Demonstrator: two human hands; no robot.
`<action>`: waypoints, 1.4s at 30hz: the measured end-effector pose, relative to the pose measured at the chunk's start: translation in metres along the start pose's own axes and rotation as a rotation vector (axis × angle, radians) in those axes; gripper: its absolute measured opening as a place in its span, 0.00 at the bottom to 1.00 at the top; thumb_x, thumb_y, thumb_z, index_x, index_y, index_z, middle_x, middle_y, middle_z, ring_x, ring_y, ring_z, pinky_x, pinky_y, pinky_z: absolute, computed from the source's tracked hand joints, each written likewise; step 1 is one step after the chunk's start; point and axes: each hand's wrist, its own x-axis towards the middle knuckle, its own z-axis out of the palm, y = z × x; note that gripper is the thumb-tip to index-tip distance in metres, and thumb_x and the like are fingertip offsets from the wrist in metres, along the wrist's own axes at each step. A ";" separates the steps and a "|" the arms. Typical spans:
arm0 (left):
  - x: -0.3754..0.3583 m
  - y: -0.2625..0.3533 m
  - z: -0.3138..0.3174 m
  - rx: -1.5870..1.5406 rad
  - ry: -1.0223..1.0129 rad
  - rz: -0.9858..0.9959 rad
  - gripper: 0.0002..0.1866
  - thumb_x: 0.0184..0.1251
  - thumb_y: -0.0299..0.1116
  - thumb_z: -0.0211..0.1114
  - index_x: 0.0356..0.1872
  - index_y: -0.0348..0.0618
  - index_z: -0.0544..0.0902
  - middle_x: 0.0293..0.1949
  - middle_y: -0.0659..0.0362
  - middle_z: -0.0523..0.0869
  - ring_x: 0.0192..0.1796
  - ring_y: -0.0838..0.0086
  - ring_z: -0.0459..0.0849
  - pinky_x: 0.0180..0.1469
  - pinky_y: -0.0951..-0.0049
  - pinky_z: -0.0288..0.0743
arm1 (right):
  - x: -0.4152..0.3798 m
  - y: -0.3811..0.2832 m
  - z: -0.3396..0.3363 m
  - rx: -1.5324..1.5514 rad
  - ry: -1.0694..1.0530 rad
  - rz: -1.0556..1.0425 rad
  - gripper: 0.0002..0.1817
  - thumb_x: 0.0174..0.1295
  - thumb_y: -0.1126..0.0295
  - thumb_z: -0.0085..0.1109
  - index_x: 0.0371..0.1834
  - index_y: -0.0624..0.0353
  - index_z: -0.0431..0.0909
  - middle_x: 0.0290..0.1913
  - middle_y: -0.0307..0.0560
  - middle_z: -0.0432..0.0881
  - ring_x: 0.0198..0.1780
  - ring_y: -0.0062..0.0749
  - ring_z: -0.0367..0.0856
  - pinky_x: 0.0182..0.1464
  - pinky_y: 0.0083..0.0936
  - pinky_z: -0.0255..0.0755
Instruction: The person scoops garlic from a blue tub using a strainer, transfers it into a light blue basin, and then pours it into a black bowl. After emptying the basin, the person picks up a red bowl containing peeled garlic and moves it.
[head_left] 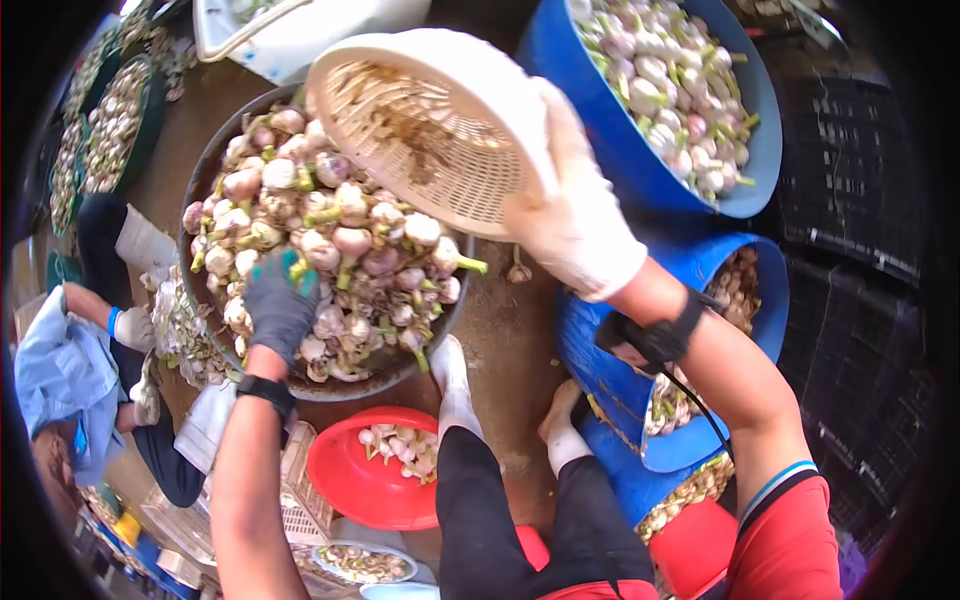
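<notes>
My right hand [575, 225], in a white glove, grips the rim of a pale plastic basket [480, 110]. The basket is tilted on its side over the garlic, with dry brown scraps clinging inside. My left hand [283, 305], in a dark glove, reaches into the heap of garlic bulbs [350, 240] with fingers curled downward. A green bit shows at its fingertips, but what they hold is hidden. The heap fills a large round dark tub [385, 375]. Below it, a red basin [340, 470] contains several cleaner, whiter bulbs.
A blue tub [765, 150] full of garlic stands at upper right. Beside my leg, another blue tub [600, 350] lies tipped, with bulbs inside. A co-worker in a blue shirt [60, 350] sits at left. Dark crates [850, 170] are stacked at right; a white container [370, 15] is behind.
</notes>
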 end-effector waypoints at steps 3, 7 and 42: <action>0.042 0.008 0.016 -0.148 -0.071 0.119 0.39 0.55 0.51 0.69 0.69 0.56 0.65 0.64 0.48 0.71 0.66 0.52 0.69 0.67 0.54 0.61 | -0.077 0.041 -0.048 0.156 0.167 0.290 0.40 0.49 0.82 0.53 0.71 0.63 0.57 0.60 0.51 0.73 0.63 0.34 0.71 0.65 0.28 0.64; 0.029 0.028 0.034 0.032 -0.200 -0.013 0.39 0.54 0.54 0.67 0.69 0.64 0.65 0.70 0.49 0.65 0.68 0.49 0.66 0.68 0.54 0.61 | -0.180 0.043 -0.133 0.368 0.246 0.751 0.34 0.51 0.80 0.54 0.67 0.68 0.63 0.59 0.50 0.76 0.58 0.31 0.75 0.62 0.27 0.68; -0.109 0.510 0.187 -0.440 -0.605 0.183 0.49 0.60 0.56 0.67 0.72 0.33 0.56 0.69 0.43 0.64 0.70 0.56 0.64 0.70 0.65 0.59 | -0.534 0.296 -0.292 -0.347 0.345 1.310 0.47 0.46 0.77 0.59 0.73 0.55 0.48 0.59 0.66 0.67 0.62 0.62 0.66 0.64 0.43 0.64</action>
